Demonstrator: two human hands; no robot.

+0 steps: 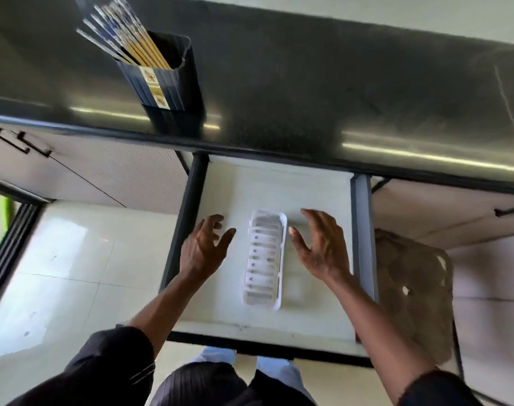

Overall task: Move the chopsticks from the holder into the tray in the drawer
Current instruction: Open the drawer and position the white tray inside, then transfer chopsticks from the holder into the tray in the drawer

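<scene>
Open drawer, white floor and dark frame, pulled out under the front edge of the dark glossy countertop.

- White slotted plastic tray lies lengthwise on the drawer floor, about midway between the drawer's left and right sides, nearer its front edge.
- Left hand hovers just beside the tray's left rim, with fingers spread and loosely bent, gripping nothing.
- Right hand hovers just beside the tray's right rim in the same pose, thumb tip close to the rim. Contact cannot be told.
- The hands are apart, with the tray between them.
- Bundle of yellow-shafted chopsticks with patterned tops stands tilted in a dark ribbed plastic holder toward the countertop's left end, close to its front edge. It is well apart from both hands.

Hard to make out:
- The chopstick tops are motion-blurred, so no count is possible.
- The holder's label is unreadable.
- The drawer's rear is hidden under the countertop.
- A brown flat object beside the drawer's right side is unidentifiable.
- Dark sleeves are cut off at the picture's bottom edge.
</scene>
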